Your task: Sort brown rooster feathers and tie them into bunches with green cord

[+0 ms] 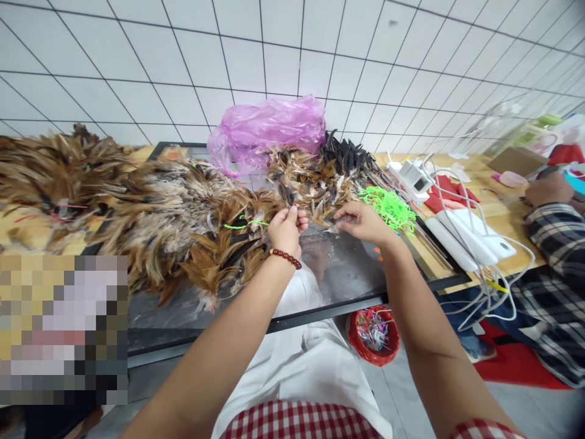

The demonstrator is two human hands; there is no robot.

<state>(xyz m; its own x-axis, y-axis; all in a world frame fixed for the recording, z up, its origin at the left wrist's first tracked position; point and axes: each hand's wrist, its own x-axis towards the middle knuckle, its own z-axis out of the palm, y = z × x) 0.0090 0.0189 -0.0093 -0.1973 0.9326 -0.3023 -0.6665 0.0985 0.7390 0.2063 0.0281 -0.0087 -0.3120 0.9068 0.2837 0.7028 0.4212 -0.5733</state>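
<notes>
My left hand (287,230), with a beaded bracelet (286,258) on its wrist, is closed in a pinch over the dark board (338,259). A small dark feather (289,194) sticks up just above the pinched fingertips. Beside that hand, a bright green cord (244,225) lies across brown feathers (219,247). My right hand (363,222) hovers by the near edge of a pile of loose small feathers (315,180), fingers bent but apart, with nothing visible between them. To its right lies a tangle of green cords (388,207).
A pink plastic bag (269,131) and black feathers (350,152) are at the back. More feather bundles (59,167) lie left. White cables and a power strip (470,238) are right, near another person's plaid sleeve (557,238). Below the edge stands a red basket (393,344).
</notes>
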